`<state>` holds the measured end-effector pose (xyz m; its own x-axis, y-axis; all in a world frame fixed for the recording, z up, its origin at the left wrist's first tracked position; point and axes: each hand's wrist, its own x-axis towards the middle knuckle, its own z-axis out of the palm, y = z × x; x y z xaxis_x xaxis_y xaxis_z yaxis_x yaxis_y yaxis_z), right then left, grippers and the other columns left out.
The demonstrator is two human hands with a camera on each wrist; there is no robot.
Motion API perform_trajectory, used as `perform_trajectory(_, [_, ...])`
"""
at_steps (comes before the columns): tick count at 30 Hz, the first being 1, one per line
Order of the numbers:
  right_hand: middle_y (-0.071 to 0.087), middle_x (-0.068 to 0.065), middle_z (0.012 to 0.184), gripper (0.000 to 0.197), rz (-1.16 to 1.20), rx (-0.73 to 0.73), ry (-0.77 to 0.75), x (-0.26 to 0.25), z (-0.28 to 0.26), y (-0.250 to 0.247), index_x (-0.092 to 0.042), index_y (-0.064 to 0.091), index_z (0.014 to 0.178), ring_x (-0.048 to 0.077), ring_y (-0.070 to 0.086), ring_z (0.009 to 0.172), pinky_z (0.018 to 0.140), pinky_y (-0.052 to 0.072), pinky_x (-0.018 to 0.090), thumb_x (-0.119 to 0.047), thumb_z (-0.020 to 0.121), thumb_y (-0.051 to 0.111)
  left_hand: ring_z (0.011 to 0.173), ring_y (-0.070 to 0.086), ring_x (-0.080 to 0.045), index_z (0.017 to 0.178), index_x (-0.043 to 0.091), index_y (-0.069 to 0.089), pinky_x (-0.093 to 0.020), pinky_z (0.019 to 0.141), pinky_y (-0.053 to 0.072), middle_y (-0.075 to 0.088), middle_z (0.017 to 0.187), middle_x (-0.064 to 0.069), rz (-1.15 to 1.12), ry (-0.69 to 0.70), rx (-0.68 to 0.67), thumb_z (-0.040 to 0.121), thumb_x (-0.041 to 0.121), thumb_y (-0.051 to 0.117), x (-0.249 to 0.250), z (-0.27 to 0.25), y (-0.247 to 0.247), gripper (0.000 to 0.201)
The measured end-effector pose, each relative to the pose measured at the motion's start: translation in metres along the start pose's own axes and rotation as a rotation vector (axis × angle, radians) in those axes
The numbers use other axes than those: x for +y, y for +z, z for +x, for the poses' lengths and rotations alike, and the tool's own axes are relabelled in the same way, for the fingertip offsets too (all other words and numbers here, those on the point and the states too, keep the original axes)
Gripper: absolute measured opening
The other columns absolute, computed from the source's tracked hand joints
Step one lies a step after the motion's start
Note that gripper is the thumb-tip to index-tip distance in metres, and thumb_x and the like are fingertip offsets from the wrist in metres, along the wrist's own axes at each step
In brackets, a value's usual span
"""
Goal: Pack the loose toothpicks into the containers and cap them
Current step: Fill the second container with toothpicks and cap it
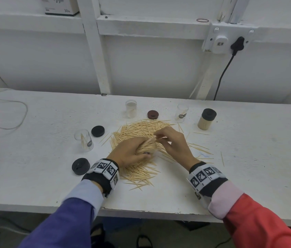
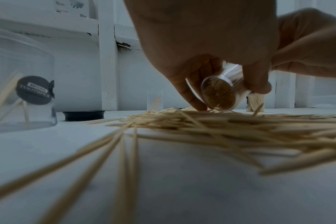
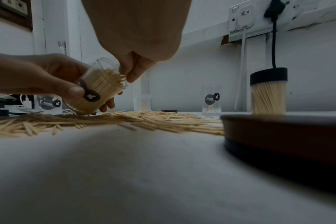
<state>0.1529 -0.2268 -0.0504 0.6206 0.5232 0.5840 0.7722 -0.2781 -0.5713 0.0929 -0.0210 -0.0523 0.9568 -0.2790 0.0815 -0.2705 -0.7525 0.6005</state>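
A heap of loose toothpicks (image 1: 137, 129) lies spread over the middle of the white table (image 1: 248, 158). My left hand (image 1: 130, 152) grips a clear container (image 3: 98, 89) packed with toothpicks, tilted with its mouth up and to the right and its base (image 2: 219, 95) just over the heap. My right hand (image 1: 174, 142) reaches in from the right, its curled fingertips (image 3: 131, 72) pinching toothpick ends at the container's mouth. Three nearly empty containers (image 1: 84, 139) (image 1: 131, 108) (image 1: 182, 112) stand around the heap. Another container (image 1: 206, 119), full and capped in black, stands at the back right.
Two black caps (image 1: 98, 131) (image 1: 80, 166) and a brown cap (image 1: 153, 114) lie loose on the table. Cables (image 1: 7, 113) trail at the far left. A wall socket (image 1: 230, 38) with a black cord hangs behind. A dark rim (image 3: 278, 133) lies close to my right wrist.
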Motion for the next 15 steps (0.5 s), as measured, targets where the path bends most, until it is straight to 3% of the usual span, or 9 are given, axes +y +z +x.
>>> perform_trajectory(3, [0.069, 0.004, 0.102, 0.034, -0.034, -0.026, -0.021, 0.0015, -0.0011, 0.0012, -0.003, 0.065, 0.110, 0.013, 0.064, 0.095, 0.079, 0.056, 0.030, 0.015, 0.085, 0.053, 0.088, 0.059, -0.008, 0.122, 0.027, 0.055, -0.034, 0.077, 0.049, 0.064, 0.101, 0.012, 0.018, -0.031, 0.043, 0.075, 0.066, 0.051, -0.0029, -0.0002, 0.0006, 0.061])
perform_trajectory(6, [0.064, 0.000, 0.126, 0.055, -0.106, -0.045, 0.051, 0.0026, -0.0023, 0.0010, -0.013, 0.058, 0.128, 0.015, 0.060, 0.114, 0.089, 0.054, 0.034, 0.014, 0.083, 0.042, 0.097, 0.059, -0.011, 0.128, 0.025, 0.052, -0.031, 0.079, 0.048, 0.063, 0.110, 0.011, 0.040, -0.045, 0.092, 0.077, 0.068, 0.047, -0.0039, -0.0001, 0.0007, 0.067])
perform_trajectory(11, [0.045, -0.001, 0.148, 0.067, -0.162, -0.120, 0.333, 0.0023, -0.0026, 0.0005, -0.021, 0.035, 0.149, 0.018, 0.053, 0.123, 0.096, 0.048, 0.035, 0.004, 0.088, 0.044, 0.107, 0.057, -0.013, 0.137, 0.023, 0.047, -0.029, 0.084, 0.047, 0.061, 0.123, 0.006, 0.083, -0.093, 0.178, 0.083, 0.063, 0.054, -0.0027, -0.0001, -0.0021, 0.068])
perform_trajectory(15, [0.037, -0.002, 0.154, 0.071, -0.159, -0.288, 0.278, 0.0033, -0.0054, 0.0023, -0.024, 0.027, 0.153, 0.017, 0.042, 0.137, 0.106, 0.043, 0.036, 0.003, 0.089, 0.042, 0.104, 0.059, -0.012, 0.135, 0.024, 0.048, -0.031, 0.083, 0.050, 0.063, 0.119, 0.008, 0.070, -0.111, 0.220, 0.085, 0.057, 0.061, -0.0002, -0.0009, -0.0032, 0.061])
